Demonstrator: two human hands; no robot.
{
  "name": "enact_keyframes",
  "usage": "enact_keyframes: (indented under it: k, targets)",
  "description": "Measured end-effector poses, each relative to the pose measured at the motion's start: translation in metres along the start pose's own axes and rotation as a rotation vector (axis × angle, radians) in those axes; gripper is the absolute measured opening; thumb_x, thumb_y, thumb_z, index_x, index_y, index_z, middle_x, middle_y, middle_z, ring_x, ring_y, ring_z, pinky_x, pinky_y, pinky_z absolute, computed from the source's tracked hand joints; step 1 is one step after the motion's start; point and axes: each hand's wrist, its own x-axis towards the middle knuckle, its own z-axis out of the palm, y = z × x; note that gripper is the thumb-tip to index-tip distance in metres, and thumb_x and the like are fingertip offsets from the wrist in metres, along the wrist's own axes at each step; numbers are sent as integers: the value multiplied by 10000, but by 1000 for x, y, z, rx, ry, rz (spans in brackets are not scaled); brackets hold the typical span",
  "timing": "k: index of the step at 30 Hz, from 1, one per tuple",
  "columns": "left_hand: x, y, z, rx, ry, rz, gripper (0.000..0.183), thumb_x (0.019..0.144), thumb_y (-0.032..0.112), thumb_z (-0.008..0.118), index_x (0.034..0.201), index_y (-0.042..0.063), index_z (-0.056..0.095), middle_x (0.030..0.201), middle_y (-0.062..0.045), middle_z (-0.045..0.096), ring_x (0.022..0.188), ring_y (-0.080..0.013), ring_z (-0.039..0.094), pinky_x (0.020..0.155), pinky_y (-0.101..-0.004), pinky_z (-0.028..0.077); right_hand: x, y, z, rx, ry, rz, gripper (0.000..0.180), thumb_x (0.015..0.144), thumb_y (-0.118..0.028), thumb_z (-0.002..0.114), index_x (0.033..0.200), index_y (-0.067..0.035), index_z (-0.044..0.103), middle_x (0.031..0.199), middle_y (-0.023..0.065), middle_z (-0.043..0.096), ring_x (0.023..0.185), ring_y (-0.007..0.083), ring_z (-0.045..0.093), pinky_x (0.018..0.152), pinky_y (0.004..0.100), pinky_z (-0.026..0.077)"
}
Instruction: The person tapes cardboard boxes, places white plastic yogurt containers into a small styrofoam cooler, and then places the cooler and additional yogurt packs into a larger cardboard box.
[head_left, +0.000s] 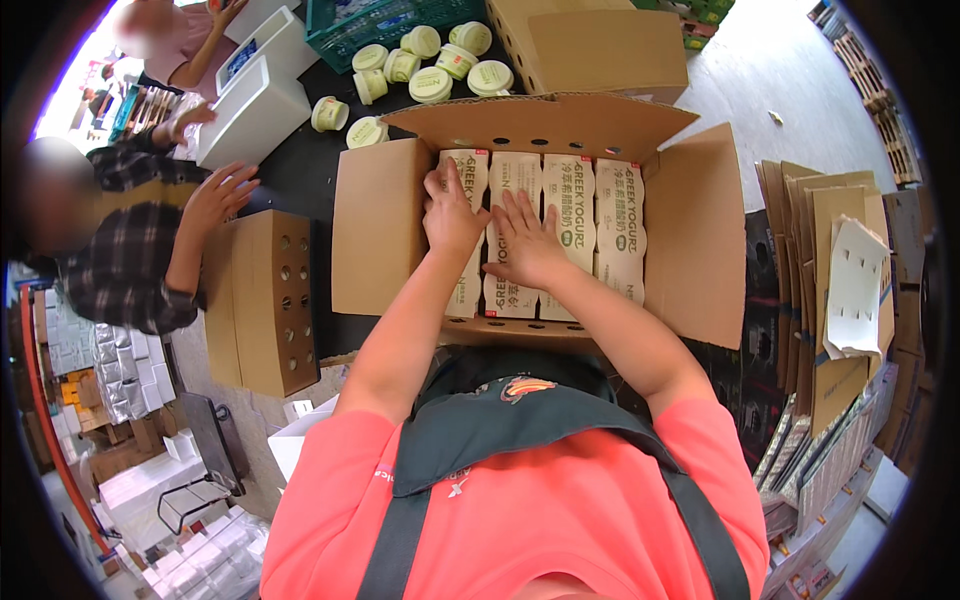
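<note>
An opened cardboard box (694, 240) lies in front of me with its flaps folded outward. Inside, several paper-sleeved Greek yogurt packs (621, 217) stand side by side in a row. My left hand (454, 214) rests on the leftmost pack (463, 289), thumb spread toward the neighbouring one. With fingers apart, my right hand (529, 244) presses flat on the second pack (515, 171) and reaches the edge of the third pack (576, 199). Neither hand grips anything. The palms and forearms hide parts of the packs.
Loose yogurt tubs (431, 84) sit beyond the box, beside a green crate (397, 34). Another carton (607, 49) stands behind. At left are a closed carton (259, 300), white foam boxes (259, 112) and a co-worker's hand (217, 199). Flattened cardboard (832, 285) leans at right.
</note>
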Motion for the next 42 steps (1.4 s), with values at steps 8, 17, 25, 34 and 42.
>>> enact_keyframes:
  k: [8,17,25,34,42]
  targets:
    - [-33,-5,-124,-829,259,262,710,713,145,661,1374,44,423,1304,-156,398,941,-241,634,797,-321,534,12,50,-23,817,21,49,776,849,-396,638,1451,-53,288,1522,135,244,1421,236,201,1117,450,242]
    - [-89,-11,-114,-2338,-933,-80,592,897,362,423,1347,-22,422,1255,-215,549,1049,-266,620,826,-351,556,27,-32,-157,1006,-34,-56,524,857,-336,678,1240,-12,528,1106,76,619,995,122,573,895,271,437]
    - [-17,-39,-117,-1542,-372,-121,342,950,325,522,1124,31,545,935,-49,610,824,-122,613,717,-261,508,50,-60,-131,888,-96,-154,252,853,-280,678,906,-49,592,883,-3,564,822,89,517,741,249,425]
    - [-16,-57,-108,-1664,-302,-250,167,917,226,591,931,60,576,780,-24,603,668,-101,592,585,-254,483,54,-88,-108,503,462,-588,100,810,-52,629,764,-18,548,779,81,496,777,262,497,667,345,418]
    - [-13,-80,-91,-1810,-361,-386,220,911,264,593,1004,69,551,860,-47,609,691,-130,598,608,-297,511,51,-110,-105,365,627,-847,111,756,10,648,828,-35,575,844,83,544,830,283,530,729,357,464]
